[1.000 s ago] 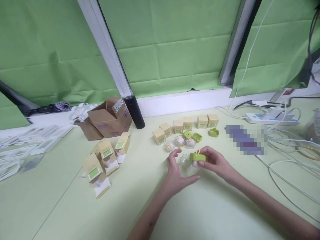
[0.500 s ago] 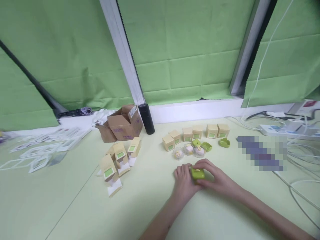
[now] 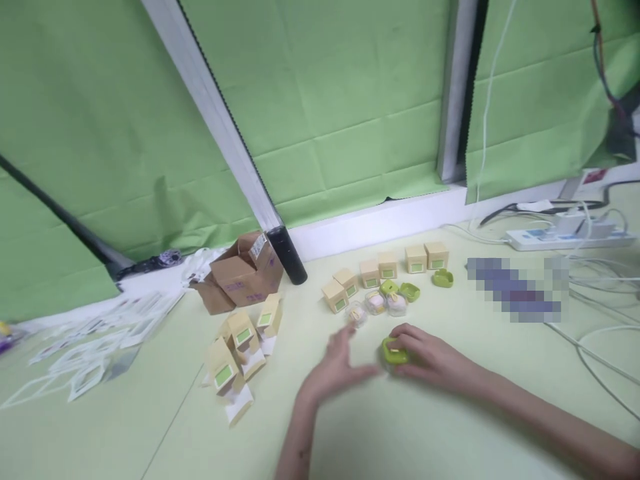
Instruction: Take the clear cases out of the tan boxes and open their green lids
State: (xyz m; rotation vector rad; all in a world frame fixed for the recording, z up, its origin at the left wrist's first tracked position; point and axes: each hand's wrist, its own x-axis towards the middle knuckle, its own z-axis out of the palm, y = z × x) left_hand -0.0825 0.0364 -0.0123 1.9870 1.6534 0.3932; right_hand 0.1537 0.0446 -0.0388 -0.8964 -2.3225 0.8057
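Note:
My right hand has its fingers and thumb around a small green square case with a pale tab on top, standing on the table. Left of it is my left hand, empty, thumb and fingers spread apart. Its fingertips are near a pink piece in a clear round wrapper; touching or not, I cannot tell. Two more pink pieces in clear wrappers sit beside that one. Behind them lie a green lid-like piece and an open green shell. Another green shell is further right.
Several small cream boxes with green labels line the back. Unfolded cream boxes lie at left, near a brown carton and a black cylinder. White cables and a power strip occupy the right; white frames lie far left.
My left hand has let go of the green case and moved left, its fingers opening. My right hand stays on the case. The view has tilted and shifted a little.

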